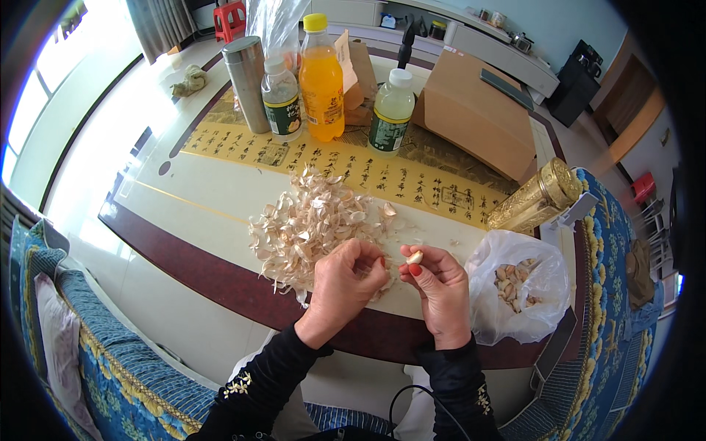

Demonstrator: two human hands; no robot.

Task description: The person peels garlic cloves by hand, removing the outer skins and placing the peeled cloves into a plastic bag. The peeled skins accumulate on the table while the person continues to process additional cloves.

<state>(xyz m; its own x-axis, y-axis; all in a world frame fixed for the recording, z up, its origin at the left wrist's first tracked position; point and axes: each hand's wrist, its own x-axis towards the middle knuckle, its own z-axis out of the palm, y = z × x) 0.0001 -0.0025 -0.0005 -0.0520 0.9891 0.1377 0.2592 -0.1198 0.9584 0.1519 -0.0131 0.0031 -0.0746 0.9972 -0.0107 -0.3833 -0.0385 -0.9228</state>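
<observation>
Between the thumb and fingers of my right hand [443, 292] is a pale garlic clove [415, 257], held just above the table [209, 220]. My left hand [346, 284] is a little to its left, thumb and fingertips pinched together; whether anything thin is between them I cannot tell. A wide heap of dry garlic skins [314, 220] lies beyond and to the left of my left hand. Right of my right hand stands an open clear plastic bag [480, 275] with unpeeled garlic cloves [514, 284] inside.
Behind the heap stand a steel flask [246, 82], an orange drink bottle [322, 82] and two bottles with green labels [282, 105], [390, 118]. A cardboard box [474, 110] and a golden canister [532, 198] stand on the right. A yellow printed runner [358, 171] crosses the table.
</observation>
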